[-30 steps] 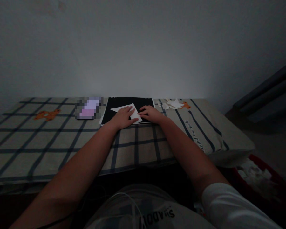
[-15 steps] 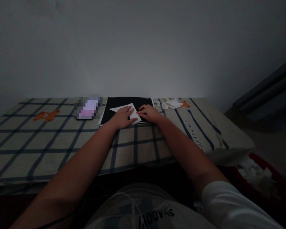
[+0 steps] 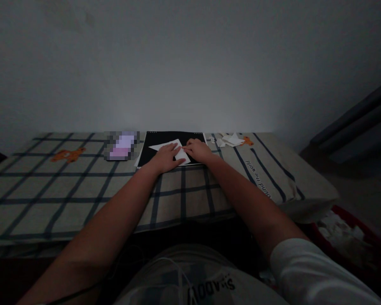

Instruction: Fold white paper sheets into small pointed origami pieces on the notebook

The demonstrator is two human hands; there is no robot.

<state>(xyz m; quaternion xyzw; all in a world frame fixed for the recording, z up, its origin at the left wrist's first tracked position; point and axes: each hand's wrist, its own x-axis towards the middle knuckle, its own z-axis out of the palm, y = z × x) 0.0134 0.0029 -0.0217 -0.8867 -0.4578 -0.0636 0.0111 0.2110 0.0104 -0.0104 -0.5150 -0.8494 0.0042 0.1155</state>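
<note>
A white sheet of paper (image 3: 183,157), folded to a pointed shape, lies on a black pad (image 3: 155,137) with a pale border. Its sharp tip points left. My left hand (image 3: 166,159) lies flat over the middle of the paper with fingers spread, pressing it against the pad. At the paper's right edge, my right hand (image 3: 198,150) has its fingers curled, with thumb and forefinger pinched together on that edge. The palm side of both hands is hidden.
A checked cloth (image 3: 184,203) covers the table, which meets a grey wall (image 3: 190,76). Left of the pad lies a phone (image 3: 121,146), its screen blurred. Folded white paper pieces (image 3: 233,139) lie to the right. Below the table's right end, a red bin (image 3: 352,218) holds crumpled paper.
The whole view has shifted slightly, so the table's left side appears a little further right. Both hands keep nearly the same place on the paper.
</note>
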